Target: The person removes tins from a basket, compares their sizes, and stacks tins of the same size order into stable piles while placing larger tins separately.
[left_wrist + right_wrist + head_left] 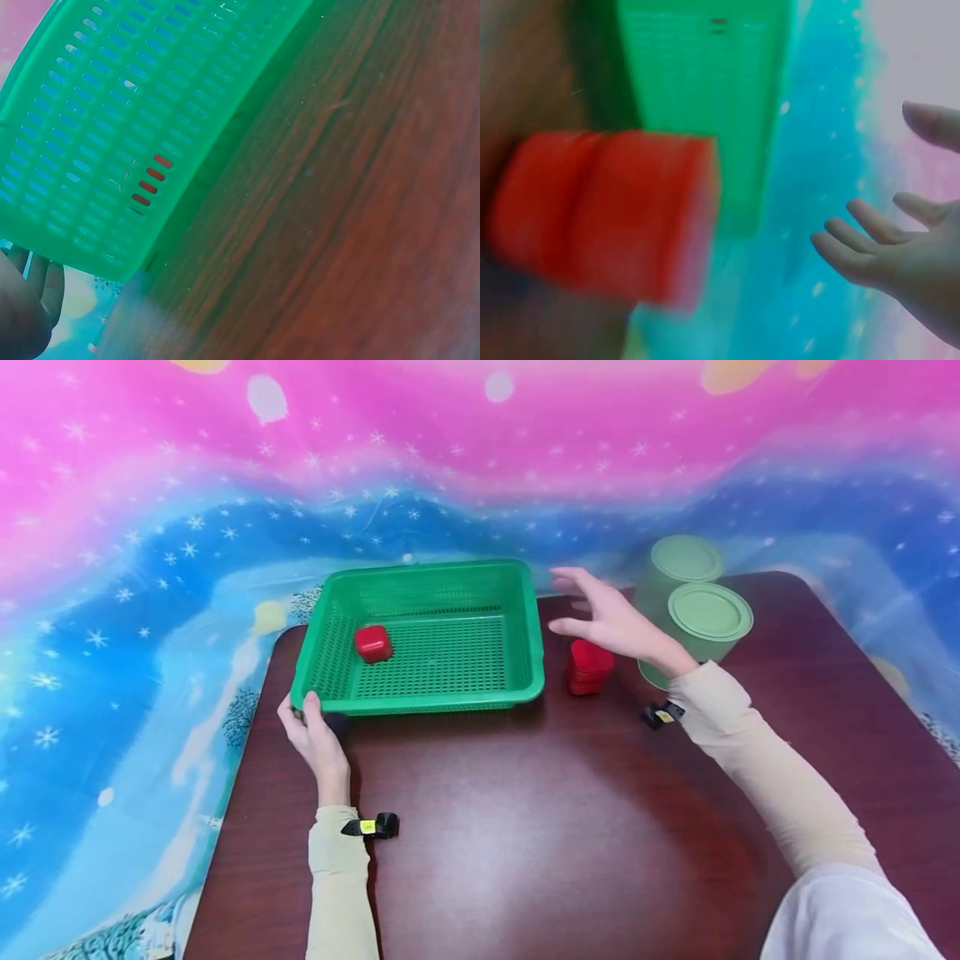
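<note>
One red block (589, 667) stands on the worktop (525, 827) just below the right hand (615, 622), whose fingers are spread and holding nothing, while the left hand (318, 743) grips the green basket (420, 700)'s near corner.

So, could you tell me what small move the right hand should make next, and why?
Probably lower the right hand onto the red stack and grip it: the hand hovers open just above, one red block already lies in the green basket, and the left hand holds the basket's corner.
</note>
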`<state>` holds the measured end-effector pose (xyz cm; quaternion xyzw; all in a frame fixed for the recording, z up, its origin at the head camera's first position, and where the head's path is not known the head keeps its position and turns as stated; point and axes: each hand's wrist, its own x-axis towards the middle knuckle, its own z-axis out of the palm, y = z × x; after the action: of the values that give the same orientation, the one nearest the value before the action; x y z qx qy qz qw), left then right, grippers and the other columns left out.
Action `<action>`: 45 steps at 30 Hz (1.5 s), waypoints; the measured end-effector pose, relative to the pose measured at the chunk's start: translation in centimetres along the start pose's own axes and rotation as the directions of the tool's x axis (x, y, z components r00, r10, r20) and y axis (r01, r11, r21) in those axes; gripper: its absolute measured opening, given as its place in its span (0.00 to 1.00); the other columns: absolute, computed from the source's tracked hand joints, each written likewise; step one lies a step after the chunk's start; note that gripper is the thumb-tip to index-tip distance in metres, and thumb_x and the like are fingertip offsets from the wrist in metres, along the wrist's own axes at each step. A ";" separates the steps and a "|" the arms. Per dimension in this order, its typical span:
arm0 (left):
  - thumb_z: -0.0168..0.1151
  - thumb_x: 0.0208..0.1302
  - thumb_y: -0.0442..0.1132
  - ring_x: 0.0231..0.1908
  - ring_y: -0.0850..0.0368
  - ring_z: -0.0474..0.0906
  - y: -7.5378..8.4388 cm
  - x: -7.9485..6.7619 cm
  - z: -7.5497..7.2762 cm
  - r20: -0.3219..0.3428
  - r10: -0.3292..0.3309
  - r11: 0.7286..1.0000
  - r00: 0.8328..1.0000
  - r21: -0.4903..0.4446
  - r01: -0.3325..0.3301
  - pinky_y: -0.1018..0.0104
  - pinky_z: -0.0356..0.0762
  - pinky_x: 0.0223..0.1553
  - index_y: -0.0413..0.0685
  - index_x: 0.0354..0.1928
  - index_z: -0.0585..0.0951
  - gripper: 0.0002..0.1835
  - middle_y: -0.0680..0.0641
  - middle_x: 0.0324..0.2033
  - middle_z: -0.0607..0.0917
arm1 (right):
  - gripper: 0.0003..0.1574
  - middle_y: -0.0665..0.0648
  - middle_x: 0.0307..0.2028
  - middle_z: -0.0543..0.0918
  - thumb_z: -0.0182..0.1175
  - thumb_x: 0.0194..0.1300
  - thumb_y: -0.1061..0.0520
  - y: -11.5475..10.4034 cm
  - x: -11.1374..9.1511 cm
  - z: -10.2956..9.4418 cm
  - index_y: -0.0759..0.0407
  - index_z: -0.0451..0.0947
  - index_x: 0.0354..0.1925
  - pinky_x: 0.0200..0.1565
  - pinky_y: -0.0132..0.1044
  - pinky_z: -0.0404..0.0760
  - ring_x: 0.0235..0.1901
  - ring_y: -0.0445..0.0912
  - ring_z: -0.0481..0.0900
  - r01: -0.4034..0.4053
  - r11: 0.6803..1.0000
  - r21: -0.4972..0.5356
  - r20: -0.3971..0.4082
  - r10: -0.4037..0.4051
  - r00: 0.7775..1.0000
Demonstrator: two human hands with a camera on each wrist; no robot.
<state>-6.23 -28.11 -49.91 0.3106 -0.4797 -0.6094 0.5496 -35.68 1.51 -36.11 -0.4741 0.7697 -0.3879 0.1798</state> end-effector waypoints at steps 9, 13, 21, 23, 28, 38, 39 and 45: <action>0.56 0.75 0.35 0.49 0.50 0.70 0.0 0.1 -0.2 0.008 0.002 0.999 1.000 -0.032 -0.001 0.66 0.66 0.54 0.39 0.57 0.74 0.13 0.48 0.44 0.76 | 0.46 0.60 0.71 0.70 0.66 0.71 0.52 -6.5 8.7 3.5 0.57 0.57 0.79 0.69 0.54 0.66 0.72 0.52 0.66 0.142 0.985 -0.094 0.111 -0.131 0.985; 0.56 0.75 0.35 0.50 0.50 0.70 -0.1 0.3 0.0 0.020 0.004 0.999 1.000 -0.036 -0.003 0.66 0.66 0.55 0.38 0.58 0.73 0.13 0.48 0.45 0.75 | 0.47 0.61 0.73 0.67 0.66 0.71 0.51 -8.4 12.2 6.0 0.59 0.55 0.79 0.70 0.52 0.65 0.72 0.53 0.65 0.175 0.973 -0.152 0.224 -0.139 0.965; 0.55 0.76 0.35 0.53 0.47 0.71 -0.6 -0.4 1.5 0.043 -0.007 0.999 0.999 -0.044 0.009 0.66 0.67 0.57 0.38 0.58 0.72 0.13 0.44 0.49 0.76 | 0.52 0.66 0.74 0.63 0.69 0.67 0.60 -9.1 17.5 11.2 0.64 0.52 0.79 0.71 0.51 0.64 0.73 0.58 0.61 0.178 0.945 -0.276 0.470 -0.029 0.882; 0.55 0.76 0.35 0.53 0.46 0.71 -0.6 -0.7 2.0 0.048 -0.006 0.999 0.999 -0.040 0.008 0.65 0.67 0.57 0.38 0.58 0.72 0.14 0.43 0.49 0.76 | 0.52 0.66 0.76 0.61 0.69 0.68 0.60 -8.8 18.2 12.4 0.64 0.51 0.79 0.71 0.51 0.64 0.75 0.58 0.58 0.178 0.928 -0.327 0.521 0.020 0.853; 0.55 0.76 0.36 0.55 0.43 0.71 -0.8 -1.7 3.1 0.052 -0.009 0.999 0.999 -0.038 0.011 0.64 0.67 0.58 0.37 0.59 0.72 0.15 0.40 0.51 0.77 | 0.57 0.65 0.80 0.52 0.67 0.71 0.58 -7.2 19.4 14.9 0.62 0.42 0.82 0.73 0.51 0.60 0.79 0.58 0.49 0.141 0.910 -0.389 0.574 0.121 0.810; 0.55 0.76 0.38 0.53 0.41 0.70 -1.2 -2.8 3.4 0.081 -0.009 1.000 0.997 -0.015 0.011 0.62 0.67 0.56 0.35 0.62 0.71 0.19 0.35 0.51 0.75 | 0.60 0.66 0.69 0.64 0.69 0.69 0.53 -3.8 19.7 18.2 0.58 0.40 0.82 0.56 0.47 0.76 0.62 0.55 0.72 0.136 0.890 -0.436 0.581 0.163 0.797; 0.55 0.76 0.38 0.53 0.41 0.70 -1.1 -2.7 3.3 0.081 -0.003 1.000 0.997 -0.018 0.005 0.62 0.67 0.56 0.34 0.62 0.71 0.19 0.35 0.51 0.75 | 0.61 0.66 0.69 0.64 0.70 0.69 0.54 -3.8 19.8 18.4 0.58 0.40 0.82 0.54 0.46 0.76 0.60 0.55 0.73 0.142 0.892 -0.428 0.578 0.150 0.802; 0.55 0.76 0.38 0.53 0.38 0.69 -0.9 -2.3 3.1 0.090 0.009 1.000 0.996 -0.015 -0.008 0.63 0.67 0.55 0.34 0.62 0.71 0.19 0.32 0.51 0.74 | 0.61 0.69 0.74 0.56 0.68 0.69 0.57 -4.2 19.9 16.6 0.56 0.39 0.83 0.55 0.48 0.76 0.64 0.57 0.70 0.113 0.932 -0.345 0.526 0.092 0.846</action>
<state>-8.94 -25.22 -49.99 0.2767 -0.5010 -0.6240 0.5321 -32.18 -23.95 -41.65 -0.5921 0.7447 -0.0928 0.2935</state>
